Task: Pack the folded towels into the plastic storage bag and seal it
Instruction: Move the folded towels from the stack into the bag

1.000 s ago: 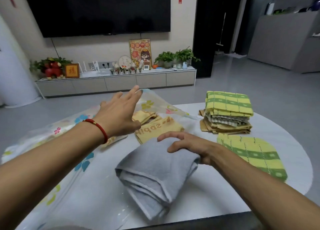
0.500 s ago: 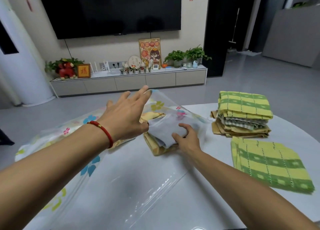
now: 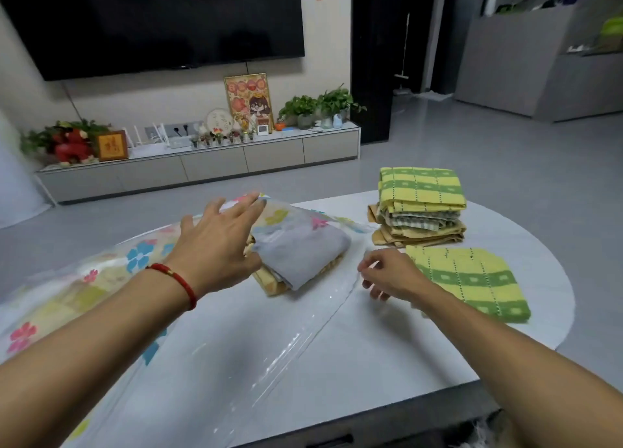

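Observation:
A clear plastic storage bag with flower prints lies across the white table. Inside it, a folded grey towel rests on a yellow towel. My left hand reaches into the bag's mouth with fingers straight, lifting the upper film beside the grey towel. My right hand hovers outside the bag's edge, fingers loosely curled and holding nothing. A single green-and-yellow folded towel lies right of that hand. A stack of folded towels stands behind it.
The table's rounded edge runs close behind the towel stack and to the right. Grey floor lies beyond. A low TV cabinet with plants and ornaments stands against the far wall.
My right hand pushed the grey towel into the bag onto the yellow towel, let go and drew back out to the right. My left hand kept the bag's mouth raised.

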The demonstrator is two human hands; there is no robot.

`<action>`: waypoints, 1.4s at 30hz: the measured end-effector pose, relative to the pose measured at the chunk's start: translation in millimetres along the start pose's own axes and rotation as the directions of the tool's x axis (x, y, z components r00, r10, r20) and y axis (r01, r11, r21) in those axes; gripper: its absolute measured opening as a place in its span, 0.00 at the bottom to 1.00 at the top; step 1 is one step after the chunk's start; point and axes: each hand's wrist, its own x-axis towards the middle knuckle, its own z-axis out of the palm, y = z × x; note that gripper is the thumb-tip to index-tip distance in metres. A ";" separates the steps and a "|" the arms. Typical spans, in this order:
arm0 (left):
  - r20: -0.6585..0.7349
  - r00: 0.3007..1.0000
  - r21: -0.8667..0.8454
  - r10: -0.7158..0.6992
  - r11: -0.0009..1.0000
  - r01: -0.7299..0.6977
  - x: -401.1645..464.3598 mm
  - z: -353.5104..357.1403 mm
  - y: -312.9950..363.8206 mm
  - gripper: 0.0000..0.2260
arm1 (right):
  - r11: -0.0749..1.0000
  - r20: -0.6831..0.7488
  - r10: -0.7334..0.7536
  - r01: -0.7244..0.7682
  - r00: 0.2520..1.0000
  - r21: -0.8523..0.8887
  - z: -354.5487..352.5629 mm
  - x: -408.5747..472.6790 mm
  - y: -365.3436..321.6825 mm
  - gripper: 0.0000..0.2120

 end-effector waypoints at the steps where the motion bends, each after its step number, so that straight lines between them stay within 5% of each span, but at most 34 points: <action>1: -0.005 1.000 -0.001 0.002 1.000 -0.002 -0.8 2.0 -0.3 0.39 | 0.989 -0.105 0.006 -0.022 0.994 -0.147 -13.6 -2.3 9.1 0.09; 4: -0.004 1.000 0.003 0.015 1.000 -0.015 -3.3 6.5 0.1 0.38 | 0.908 -0.333 0.050 -0.182 0.942 -0.378 -46.3 -6.8 41.8 0.11; 7: -0.007 1.000 0.005 0.023 1.000 -0.023 -7.6 9.0 -1.3 0.37 | 0.773 -0.398 0.179 -0.379 0.900 -0.510 -58.9 -5.9 75.3 0.19; 11: 0.011 1.000 0.011 0.020 1.000 -0.020 -12.3 11.1 -4.7 0.37 | 0.670 -0.457 0.500 -0.663 0.736 -0.335 -79.7 -6.5 107.0 0.28; 15: 0.022 0.999 0.015 0.028 0.999 -0.029 -14.8 10.3 -2.4 0.38 | 0.709 -0.509 0.465 -0.649 0.724 -0.275 -95.1 -9.8 118.0 0.37; 19: 0.007 1.000 0.048 0.004 0.999 -0.004 -27.7 9.1 0.5 0.34 | 0.811 -0.358 0.503 -0.573 0.786 -0.117 -106.6 -14.0 115.6 0.45; 23: 0.023 0.999 0.042 -0.037 0.998 0.036 -52.4 12.2 2.2 0.35 | 0.818 -0.034 0.486 -0.441 0.873 0.370 -110.6 -23.0 106.4 0.35; 26: 0.011 0.998 -0.014 -0.062 0.998 0.063 -72.6 10.2 -0.8 0.36 | 0.705 0.222 0.373 -0.431 0.901 0.563 -114.1 -37.8 89.2 0.26; 30: 0.054 0.992 0.049 -0.112 0.993 0.110 -102.4 15.6 -11.1 0.35 | 0.752 0.393 0.136 -0.352 0.910 0.557 -109.8 -61.3 65.9 0.24; 36: 0.046 0.996 0.125 -0.071 0.990 0.065 -111.3 14.5 -29.4 0.39 | 0.846 0.610 -0.157 -0.213 0.777 0.489 -63.2 -80.6 8.7 0.26; 39: 0.035 0.996 0.060 -0.077 0.995 0.075 -101.6 2.4 -40.3 0.42 | 0.866 0.633 -0.237 -0.135 0.737 0.481 -13.7 -76.3 -26.1 0.23; 42: 0.015 0.997 -0.009 -0.072 0.997 0.072 -93.2 -13.4 -48.4 0.41 | 0.811 0.518 -0.339 -0.036 0.785 0.584 38.7 -69.7 -67.6 0.22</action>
